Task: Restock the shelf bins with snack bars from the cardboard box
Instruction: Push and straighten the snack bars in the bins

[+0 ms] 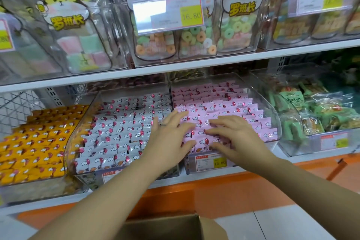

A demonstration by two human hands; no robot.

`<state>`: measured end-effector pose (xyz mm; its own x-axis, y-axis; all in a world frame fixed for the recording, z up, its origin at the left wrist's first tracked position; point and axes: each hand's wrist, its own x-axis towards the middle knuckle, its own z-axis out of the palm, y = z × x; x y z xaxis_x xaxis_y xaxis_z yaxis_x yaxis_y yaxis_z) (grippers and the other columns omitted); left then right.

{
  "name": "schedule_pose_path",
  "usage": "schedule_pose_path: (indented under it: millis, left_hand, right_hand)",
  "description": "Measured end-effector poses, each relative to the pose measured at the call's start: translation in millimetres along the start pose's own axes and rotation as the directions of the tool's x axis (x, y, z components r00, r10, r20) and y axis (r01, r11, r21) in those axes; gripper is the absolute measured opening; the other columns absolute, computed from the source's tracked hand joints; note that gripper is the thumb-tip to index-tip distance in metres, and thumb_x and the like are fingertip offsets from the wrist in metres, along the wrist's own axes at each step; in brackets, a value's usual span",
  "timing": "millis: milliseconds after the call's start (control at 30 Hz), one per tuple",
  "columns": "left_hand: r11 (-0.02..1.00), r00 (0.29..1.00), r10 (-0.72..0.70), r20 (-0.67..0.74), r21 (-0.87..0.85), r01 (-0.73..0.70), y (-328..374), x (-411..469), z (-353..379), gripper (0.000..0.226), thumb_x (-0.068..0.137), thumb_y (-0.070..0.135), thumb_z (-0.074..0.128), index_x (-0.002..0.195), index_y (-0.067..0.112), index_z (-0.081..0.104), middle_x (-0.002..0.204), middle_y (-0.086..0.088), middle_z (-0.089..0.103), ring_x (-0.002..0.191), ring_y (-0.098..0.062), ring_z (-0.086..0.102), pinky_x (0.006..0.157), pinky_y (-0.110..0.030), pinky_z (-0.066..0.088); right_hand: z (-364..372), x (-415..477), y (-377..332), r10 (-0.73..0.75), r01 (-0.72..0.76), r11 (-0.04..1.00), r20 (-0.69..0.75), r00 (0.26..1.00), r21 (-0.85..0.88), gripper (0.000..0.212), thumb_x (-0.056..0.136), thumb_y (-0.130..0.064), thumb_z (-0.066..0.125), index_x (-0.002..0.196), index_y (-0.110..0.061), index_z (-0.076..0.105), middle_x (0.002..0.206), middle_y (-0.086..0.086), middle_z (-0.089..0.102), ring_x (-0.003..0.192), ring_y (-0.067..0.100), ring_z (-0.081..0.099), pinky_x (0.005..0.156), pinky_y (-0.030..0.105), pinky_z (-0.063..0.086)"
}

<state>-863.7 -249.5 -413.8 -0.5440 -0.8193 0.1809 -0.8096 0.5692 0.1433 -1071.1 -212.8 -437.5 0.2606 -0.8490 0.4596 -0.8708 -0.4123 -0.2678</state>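
Observation:
Pink-wrapped snack bars (224, 107) lie in neat rows in a clear shelf bin (273, 115) on the lower shelf. My left hand (171, 134) rests flat on the front left rows of pink bars, fingers spread. To its right, my right hand (233, 134) also lies flat on the pink bars, fingers straight and pointing left. Neither hand grips a bar. To the left, a second clear bin (81, 122) holds white-wrapped bars (120, 132). A corner of the cardboard box (175, 228) shows at the bottom edge, below my arms.
Orange-wrapped bars (37, 142) fill the far left bin. Green packets (311, 111) sit in the right bin. The upper shelf (194, 64) carries clear bins of ring candies (194, 41) and marshmallows (81, 50), with price tags. An orange base panel (224, 189) runs under the shelf.

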Motion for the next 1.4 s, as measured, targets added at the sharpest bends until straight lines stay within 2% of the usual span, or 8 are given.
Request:
schedule_pose_path:
  millis: [167,267,467,667,833,1000,1300,1400]
  left_hand:
    - [0.999,1.000,0.007,-0.021,0.047,-0.006,16.1,-0.5,5.3,0.042,0.090,0.054,0.050,0.130,0.039,0.050,0.137,0.022,0.045,0.140,-0.004,0.020,0.114,-0.047,-0.015]
    - [0.998,0.998,-0.050,-0.045,0.039,0.052,17.7,4.6,6.2,0.037,0.088,0.052,0.054,0.123,0.039,0.054,0.130,0.021,0.052,0.135,-0.004,0.027,0.114,-0.048,-0.014]
    - [1.000,0.999,-0.012,-0.049,0.012,0.013,16.2,4.7,5.8,0.032,0.094,0.043,0.051,0.125,0.038,0.051,0.132,0.020,0.049,0.134,-0.005,0.027,0.116,-0.047,-0.009]
    - [0.982,0.973,-0.076,-0.218,-0.183,0.036,-38.9,-27.3,-11.9,0.032,0.095,0.033,0.051,0.127,0.030,0.055,0.130,0.019,0.047,0.123,0.000,0.037,0.119,-0.043,0.011]
    - [0.962,0.941,-0.268,-0.209,-0.008,0.272,-110.3,-51.7,-35.2,0.031,0.093,0.031,0.054,0.124,0.029,0.057,0.131,0.009,0.054,0.125,-0.017,0.047,0.116,-0.046,0.015]
    - [0.907,0.882,-0.386,-0.269,0.064,0.416,-170.0,-76.9,-45.1,0.027,0.087,0.028,0.063,0.113,0.024,0.064,0.121,0.001,0.060,0.115,-0.028,0.053,0.108,-0.052,0.027]
    - [0.908,0.876,-0.389,-0.285,-0.281,0.311,-190.3,-87.4,-20.2,0.025,0.092,0.016,0.055,0.116,0.016,0.064,0.134,0.000,0.046,0.115,-0.021,0.052,0.098,-0.031,0.043]
    - [0.906,0.875,-0.383,-0.295,-0.304,0.294,-192.3,-88.8,-20.1,0.026,0.094,0.020,0.053,0.119,0.019,0.063,0.135,0.003,0.044,0.117,-0.017,0.050,0.097,-0.030,0.043]
  right_hand:
    - [-0.2,-9.3,6.4,0.069,-0.069,0.996,0.007,0.998,0.060,0.028,0.079,-0.047,0.062,0.092,-0.025,0.074,0.095,-0.012,0.069,0.082,0.009,0.057,0.085,0.038,0.042]
    - [1.4,-1.3,4.0,0.164,-0.164,0.974,0.015,0.986,0.158,0.008,0.078,-0.031,0.075,0.077,-0.030,0.068,0.084,-0.019,0.062,0.071,-0.007,0.042,0.080,0.031,0.035]
    - [-5.8,2.3,-4.1,0.240,-0.248,0.966,0.117,0.964,0.068,0.012,0.087,-0.029,0.065,0.079,-0.035,0.057,0.085,-0.017,0.053,0.069,-0.003,0.037,0.090,0.034,0.035]
    - [-23.7,23.8,-46.1,0.125,-0.129,0.989,0.057,0.991,0.076,0.019,0.090,-0.026,0.060,0.107,-0.025,0.067,0.110,-0.010,0.063,0.106,0.012,0.051,0.103,0.034,0.032]
    - [10.5,74.7,-104.4,0.009,-0.033,0.993,0.211,0.977,0.110,0.037,0.098,-0.027,0.046,0.134,-0.019,0.049,0.138,-0.003,0.049,0.128,0.016,0.039,0.105,0.035,0.036]
    - [68.8,127.4,-129.7,0.038,-0.053,0.998,0.382,0.923,0.029,0.040,0.099,-0.029,0.042,0.133,-0.008,0.042,0.135,0.010,0.047,0.124,0.028,0.042,0.095,0.035,0.038]
    - [114.0,183.0,-125.4,0.201,-0.061,0.964,0.556,0.807,-0.260,0.068,0.096,-0.060,0.025,0.143,-0.011,0.031,0.148,0.013,0.035,0.134,0.028,0.035,0.113,0.048,0.023]
    - [119.6,192.4,-124.1,0.219,-0.051,0.956,0.583,0.783,-0.290,0.078,0.091,-0.068,0.021,0.151,-0.018,0.012,0.159,0.006,0.010,0.146,0.023,0.011,0.117,0.051,0.005]
